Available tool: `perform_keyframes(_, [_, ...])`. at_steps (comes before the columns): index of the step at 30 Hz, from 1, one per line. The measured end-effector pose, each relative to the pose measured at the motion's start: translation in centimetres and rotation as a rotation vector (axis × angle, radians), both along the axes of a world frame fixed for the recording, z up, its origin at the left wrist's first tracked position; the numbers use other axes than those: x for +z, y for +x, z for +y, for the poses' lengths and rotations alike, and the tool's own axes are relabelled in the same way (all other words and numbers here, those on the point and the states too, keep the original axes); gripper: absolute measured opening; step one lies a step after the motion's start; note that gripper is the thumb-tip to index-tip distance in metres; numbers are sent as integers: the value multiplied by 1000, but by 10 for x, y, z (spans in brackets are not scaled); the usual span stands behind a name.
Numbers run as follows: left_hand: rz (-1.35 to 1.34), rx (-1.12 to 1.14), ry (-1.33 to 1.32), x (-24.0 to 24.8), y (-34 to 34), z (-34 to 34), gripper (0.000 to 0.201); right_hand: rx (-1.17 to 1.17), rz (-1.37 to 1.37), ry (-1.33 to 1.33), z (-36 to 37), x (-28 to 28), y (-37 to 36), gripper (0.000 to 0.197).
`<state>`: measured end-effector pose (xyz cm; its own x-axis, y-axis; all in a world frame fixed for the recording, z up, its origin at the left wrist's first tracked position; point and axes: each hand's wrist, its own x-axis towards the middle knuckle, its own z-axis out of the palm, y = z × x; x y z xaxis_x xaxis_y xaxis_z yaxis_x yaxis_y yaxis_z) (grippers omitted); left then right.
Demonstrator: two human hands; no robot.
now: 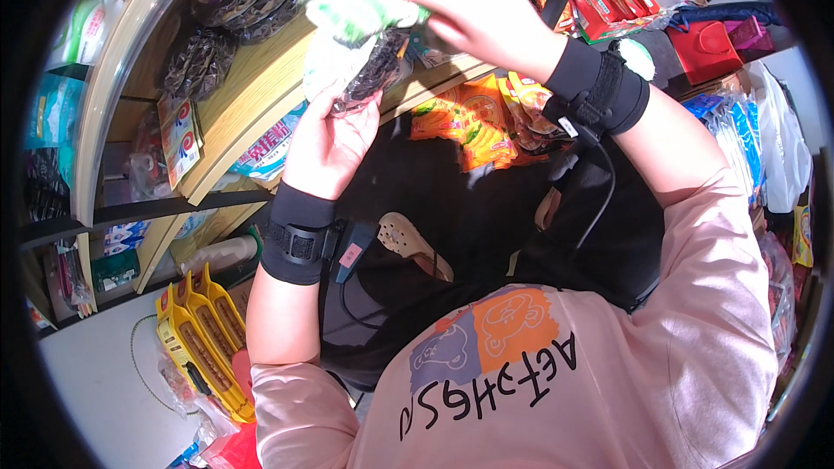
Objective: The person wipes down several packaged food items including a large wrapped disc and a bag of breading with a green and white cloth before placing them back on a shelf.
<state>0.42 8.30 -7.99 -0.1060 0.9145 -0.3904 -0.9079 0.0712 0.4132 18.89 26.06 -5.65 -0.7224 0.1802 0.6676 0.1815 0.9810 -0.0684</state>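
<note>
Here, at the frame's upper centre, our left hand (334, 146) pinches the dark package (379, 68) from below; our right hand (478, 19) grips green-white cloth (360, 5) above.

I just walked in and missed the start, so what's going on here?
A person is at a wooden shelf, the left hand holding up a clear plastic package with dark contents. The right hand holds a fluffy green-and-white cloth at the package's upper end; blur hides whether they touch. Similar dark packages sit on the shelf.
</note>
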Motion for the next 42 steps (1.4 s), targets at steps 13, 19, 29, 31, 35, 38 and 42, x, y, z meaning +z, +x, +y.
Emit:
perform_keyframes(13, [805,-107,-160,14,16,-2,35,54,-46,190,1,27,14,38])
perform_keyframes(19, [843,-23,-109,7,24,-1,35,226,-142,207,-21,-3,1,28])
perform_keyframes(29, [1005,-34,-156,19,31,2,35,-152,-342,-631,34,21,26,27])
perform_keyframes(31, [1015,-63,-142,21,35,5,35,-144,-232,-293,30,33,31,25])
perform_keyframes(35, [1044,-175,-121,9,31,7,33,41,-34,222,8,28,23,32])
perform_keyframes(38, [1085,-180,-151,8,33,5,32,99,-171,346,-25,15,16,38])
perform_keyframes(42, [1094,-226,-223,14,33,7,37,106,-274,169,-18,1,10,25])
